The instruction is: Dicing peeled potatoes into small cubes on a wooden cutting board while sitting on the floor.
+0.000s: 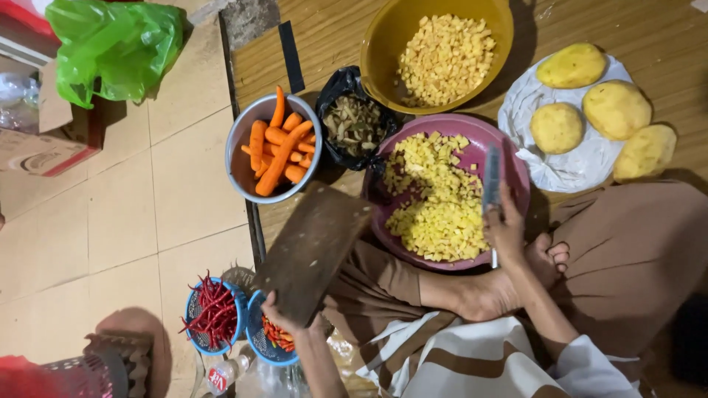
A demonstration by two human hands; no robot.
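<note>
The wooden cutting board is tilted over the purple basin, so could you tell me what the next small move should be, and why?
Probably lower the cutting board flat again. The left hand holds it by its near end, tilted toward the purple basin, and its surface looks bare; the diced yellow pieces already lie in the basin. The right hand holds the knife above them.

Place: a home kitchen floor, food prepared while sitting on the ground
Floor: beige tiles (110, 214) on one side; a wood-patterned mat (324, 44) on the other
Produce: a metal bowl of carrots (274, 147); peeled potatoes (590, 103) on a white plastic sheet (568, 166); small blue baskets of red chillies (214, 315)
Cut food: diced potato in a yellow basin (383, 44) and a purple basin (516, 166); peelings in a black bag (354, 125)
Tools: a wooden chopping board (313, 250); a knife (491, 177)
Clutter: a green plastic bag (114, 44); a cardboard box (44, 147)
</note>
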